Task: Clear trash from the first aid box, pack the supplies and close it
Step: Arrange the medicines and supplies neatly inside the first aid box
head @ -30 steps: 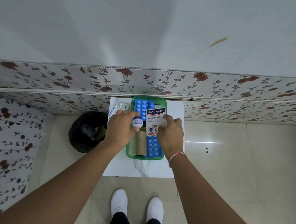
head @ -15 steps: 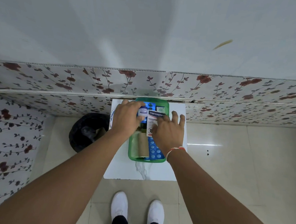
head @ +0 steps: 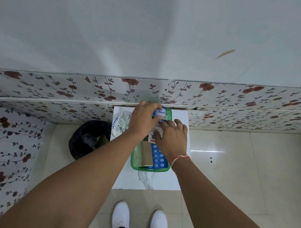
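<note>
A green first aid box (head: 134, 163) sits on a small white table (head: 147, 180). Inside lie a brown bandage roll (head: 146, 153), a blue blister pack of pills (head: 157, 157) and a white Hansaplast plaster packet (head: 152, 137). My left hand (head: 143, 120) holds a small white jar with a blue label (head: 159, 112) over the box's far end. My right hand (head: 172, 139) lies flat on the plaster packet, fingers spread, hiding most of it.
A crumpled foil and white wrapper (head: 120, 123) lies on the table left of the box. A black bin with a bag (head: 88, 139) stands on the floor to the left. The floral wall panel (head: 94, 89) runs right behind the table.
My left hand has carried the small jar from the middle of the box to its far end. My right hand has slid onto the plaster packet and covers more of it.
</note>
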